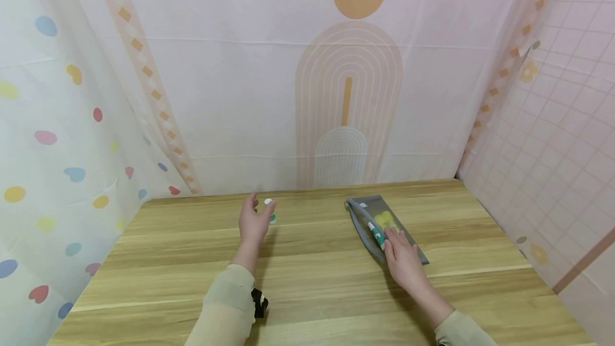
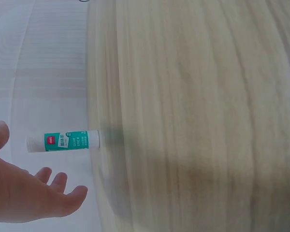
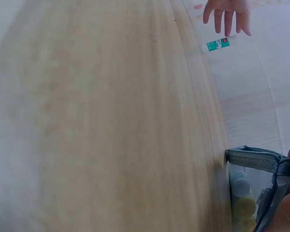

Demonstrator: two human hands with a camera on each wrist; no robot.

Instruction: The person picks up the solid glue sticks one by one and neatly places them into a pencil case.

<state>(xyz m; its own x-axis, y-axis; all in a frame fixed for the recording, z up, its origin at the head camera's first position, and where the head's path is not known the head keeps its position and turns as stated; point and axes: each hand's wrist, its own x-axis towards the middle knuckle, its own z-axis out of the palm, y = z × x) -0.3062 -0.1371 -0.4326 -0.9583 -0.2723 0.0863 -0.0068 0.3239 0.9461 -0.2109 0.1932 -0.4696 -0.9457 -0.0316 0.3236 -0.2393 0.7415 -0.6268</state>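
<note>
Wooden table (image 1: 317, 282): our landmark; we place everything against its pale planks.
Left hand (image 1: 253, 221): we see it raised over the far part of the table, fingers spread and relaxed, holding nothing; the wrist view shows the open palm (image 2: 24, 195) just short of the glue stick.
Glue stick (image 1: 270, 210): white and teal, standing upright on the table near its far edge, right beside our left fingertips; the head view cannot settle whether they touch, and the left wrist view (image 2: 63, 141) shows a gap between stick and hand.
Right hand (image 1: 402, 258): laid flat on the near end of the pencil case, right of the table's middle, fingers straight and pressing down rather than curled.
Pencil case (image 1: 365, 215): grey mesh pouch lying flat on the table, slanting from the far middle toward our right hand, its zip mouth open on the far end (image 3: 253, 157).
Inside the case: a second white and teal stick (image 1: 376, 232) and yellow items (image 1: 386, 220), seen through the mesh.
Sleeves: beige cuffs over the near part of the table, with a black strap (image 1: 259, 302) at the left wrist.
Backdrop (image 1: 351, 95): printed cloth hanging behind the table's far edge and along both sides.
</note>
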